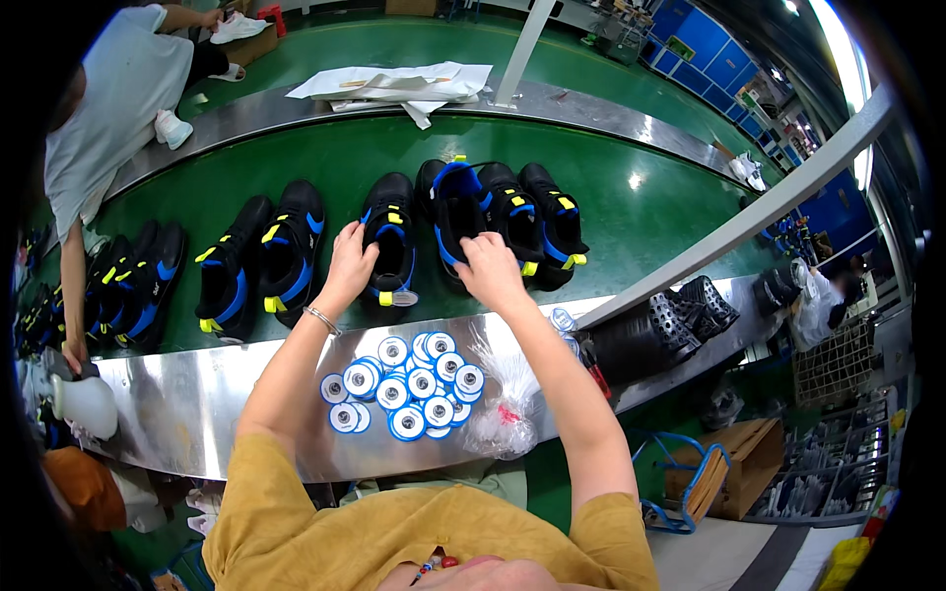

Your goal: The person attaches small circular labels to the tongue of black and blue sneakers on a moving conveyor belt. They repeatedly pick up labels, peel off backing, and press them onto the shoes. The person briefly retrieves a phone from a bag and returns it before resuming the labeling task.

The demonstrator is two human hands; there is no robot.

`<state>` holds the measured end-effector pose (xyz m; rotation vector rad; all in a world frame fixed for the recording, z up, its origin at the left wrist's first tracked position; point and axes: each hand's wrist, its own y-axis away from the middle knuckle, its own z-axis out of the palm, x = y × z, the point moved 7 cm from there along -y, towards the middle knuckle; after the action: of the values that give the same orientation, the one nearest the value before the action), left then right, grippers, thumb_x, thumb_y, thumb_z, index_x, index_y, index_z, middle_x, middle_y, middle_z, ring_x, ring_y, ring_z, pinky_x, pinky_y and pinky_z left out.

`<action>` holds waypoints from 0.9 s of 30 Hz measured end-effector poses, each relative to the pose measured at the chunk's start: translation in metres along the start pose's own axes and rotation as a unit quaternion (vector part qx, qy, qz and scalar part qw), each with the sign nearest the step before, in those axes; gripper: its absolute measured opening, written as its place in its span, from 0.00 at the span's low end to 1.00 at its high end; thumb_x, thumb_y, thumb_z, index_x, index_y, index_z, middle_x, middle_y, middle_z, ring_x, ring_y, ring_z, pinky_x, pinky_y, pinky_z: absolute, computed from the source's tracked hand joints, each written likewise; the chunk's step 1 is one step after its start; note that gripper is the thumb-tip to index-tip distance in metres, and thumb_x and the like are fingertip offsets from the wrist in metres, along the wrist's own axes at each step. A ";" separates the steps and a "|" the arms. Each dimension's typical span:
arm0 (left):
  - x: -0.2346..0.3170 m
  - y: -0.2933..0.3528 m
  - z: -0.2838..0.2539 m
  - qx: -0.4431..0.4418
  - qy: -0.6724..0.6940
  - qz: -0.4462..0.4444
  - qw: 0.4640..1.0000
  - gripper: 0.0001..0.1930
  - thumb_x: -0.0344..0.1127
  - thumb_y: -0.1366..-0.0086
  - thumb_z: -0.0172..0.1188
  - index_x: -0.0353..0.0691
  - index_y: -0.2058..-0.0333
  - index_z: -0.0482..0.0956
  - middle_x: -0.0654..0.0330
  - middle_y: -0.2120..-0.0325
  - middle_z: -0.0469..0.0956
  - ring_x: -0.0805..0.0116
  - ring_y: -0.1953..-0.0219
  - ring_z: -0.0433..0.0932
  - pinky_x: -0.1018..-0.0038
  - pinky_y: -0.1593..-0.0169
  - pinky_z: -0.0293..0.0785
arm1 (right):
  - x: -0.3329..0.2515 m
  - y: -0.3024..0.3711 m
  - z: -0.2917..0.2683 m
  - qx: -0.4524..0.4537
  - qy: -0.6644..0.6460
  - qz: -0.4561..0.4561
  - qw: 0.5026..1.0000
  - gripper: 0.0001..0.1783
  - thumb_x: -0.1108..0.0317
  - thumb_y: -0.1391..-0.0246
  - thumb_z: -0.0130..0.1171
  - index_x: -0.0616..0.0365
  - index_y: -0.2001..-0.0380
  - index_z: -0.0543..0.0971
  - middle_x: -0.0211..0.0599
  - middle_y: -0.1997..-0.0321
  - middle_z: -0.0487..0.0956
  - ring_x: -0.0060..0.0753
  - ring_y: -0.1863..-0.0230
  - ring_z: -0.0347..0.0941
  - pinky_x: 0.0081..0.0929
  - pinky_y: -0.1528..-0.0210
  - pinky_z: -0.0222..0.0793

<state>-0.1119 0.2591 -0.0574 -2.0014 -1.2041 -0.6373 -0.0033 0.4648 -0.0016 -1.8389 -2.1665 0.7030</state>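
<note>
Black sneakers with blue and yellow trim stand in a row on the green surface. My left hand (350, 261) has its fingers closed at the left side of one sneaker (386, 192). A pale round piece (403, 297) shows at that sneaker's heel. My right hand (490, 271) pinches the collar of another sneaker (443, 222), whose blue tongue (456, 182) stands raised; the fingertips are partly hidden at its opening. Between my forearms, several round white tags with blue rims (392, 394) lie heaped on the metal ledge (286, 458). Beside them rests a bundle of clear plastic strands (505, 404) with a red tie.
At the left, another person (118, 108) reaches down towards a white, rounded object (87, 404). White sheets (394, 84) lie on the far ledge. A grey post (739, 217) slants across the right side. Black perforated clogs (675, 325) sit on the near ledge.
</note>
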 end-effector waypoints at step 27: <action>0.071 -0.043 0.059 -0.009 0.099 -0.049 0.994 0.15 0.28 0.49 0.54 0.29 0.61 0.74 0.39 0.65 0.77 0.39 0.58 0.75 0.55 0.52 0.71 | 0.036 -0.039 0.031 0.143 -0.139 0.082 0.977 0.16 0.84 0.65 0.51 0.61 0.67 0.74 0.46 0.59 0.76 0.53 0.50 0.71 0.41 0.49 0.67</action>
<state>-0.1153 0.3570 -0.0311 -1.8542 -1.1835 -0.8767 -0.0580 0.4886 -0.0145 -1.8695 -1.9471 1.3034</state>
